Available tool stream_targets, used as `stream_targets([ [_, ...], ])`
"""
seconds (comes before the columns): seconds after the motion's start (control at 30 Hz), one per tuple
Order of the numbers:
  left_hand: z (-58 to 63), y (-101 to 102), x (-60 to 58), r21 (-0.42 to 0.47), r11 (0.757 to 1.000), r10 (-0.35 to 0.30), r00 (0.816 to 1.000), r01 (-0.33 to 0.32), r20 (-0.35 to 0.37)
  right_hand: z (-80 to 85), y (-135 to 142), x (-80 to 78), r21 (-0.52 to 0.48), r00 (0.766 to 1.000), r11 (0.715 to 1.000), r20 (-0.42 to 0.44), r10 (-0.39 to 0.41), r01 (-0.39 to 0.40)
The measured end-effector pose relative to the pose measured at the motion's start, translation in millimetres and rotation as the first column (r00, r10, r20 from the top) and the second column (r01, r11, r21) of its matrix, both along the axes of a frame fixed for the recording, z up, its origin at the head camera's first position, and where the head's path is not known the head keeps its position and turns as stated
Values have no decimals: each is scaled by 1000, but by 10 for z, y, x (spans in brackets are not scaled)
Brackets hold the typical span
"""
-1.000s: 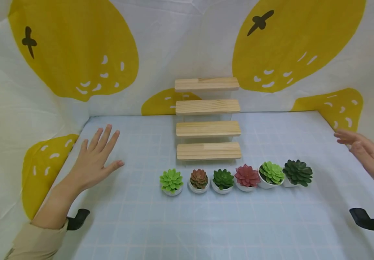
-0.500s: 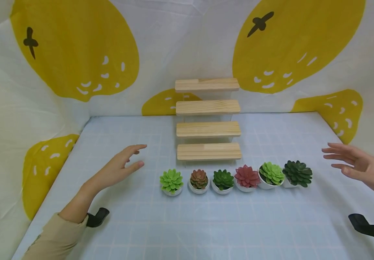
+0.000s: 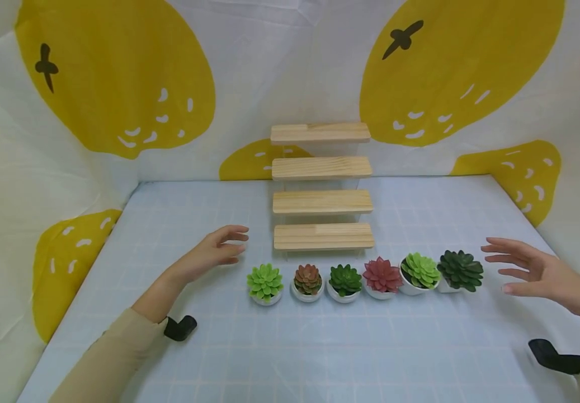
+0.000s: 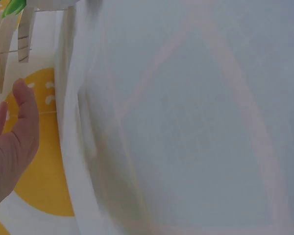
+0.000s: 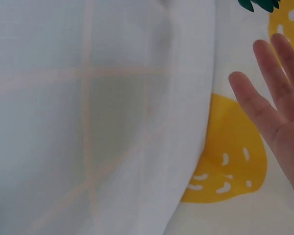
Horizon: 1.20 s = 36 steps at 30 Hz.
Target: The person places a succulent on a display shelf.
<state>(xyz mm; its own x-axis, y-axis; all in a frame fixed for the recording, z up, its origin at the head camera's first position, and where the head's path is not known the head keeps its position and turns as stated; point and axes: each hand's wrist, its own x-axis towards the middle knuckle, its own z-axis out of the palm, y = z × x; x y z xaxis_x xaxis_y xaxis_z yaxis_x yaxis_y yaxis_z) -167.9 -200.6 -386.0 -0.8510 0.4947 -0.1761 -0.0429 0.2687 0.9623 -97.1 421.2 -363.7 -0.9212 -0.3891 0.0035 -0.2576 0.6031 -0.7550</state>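
Several small potted succulents stand in a row on the table. At the left end is a light green succulent [image 3: 265, 281], followed by a brown succulent [image 3: 307, 280] and a green succulent [image 3: 344, 281]. A red succulent [image 3: 382, 275], another light green succulent [image 3: 420, 271] and a dark green succulent [image 3: 460, 271] continue the row rightward. My left hand [image 3: 214, 253] hovers up and left of the row's left end, fingers loosely bent and holding nothing. To the right of the dark green plant, my right hand [image 3: 546, 275] is held with fingers spread, also holding nothing.
Behind the row rises a stepped wooden rack [image 3: 322, 202] with several pale shelves on clear supports. The table [image 3: 290, 352] wears a light blue checked cloth. A white curtain [image 3: 290, 73] with yellow fruit prints encloses the back and sides.
My left hand has moved right toward the row and turned from spread flat to loosely bent. My right hand has come left and lower, nearer the dark green succulent. Plants and rack stay put.
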Motion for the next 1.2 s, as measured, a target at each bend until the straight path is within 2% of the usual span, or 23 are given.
stream_targets([
  [0.1,-27,67,-48,42,997,56,997,-59,58,-18,-22,-11,-18,998,999,29,48,-47],
  [0.2,-52,139,-105,122,984,114,983,-132,147,-42,-45,-25,-57,996,995,45,83,-81],
  [0.33,-90,223,-177,207,961,131,961,-184,243,-92,-74,-47,-79,993,992,52,102,-98],
  [0.5,-115,320,-210,202,967,102,963,-154,249,-142,-108,-66,-81,991,993,87,98,-91],
  [0.7,-126,453,-235,178,971,107,960,-156,259,-180,-168,-80,-71,990,994,110,85,-77],
  [0.93,-142,562,-244,165,976,90,958,-139,273,-219,-180,-71,-69,982,996,175,65,-54],
  [1.1,-129,589,-244,151,977,103,952,-151,287,-257,-206,-104,-109,977,992,191,89,-69],
  [1.2,-123,626,-262,153,975,112,948,-163,298,-273,-212,-113,-176,972,980,199,126,-91],
])
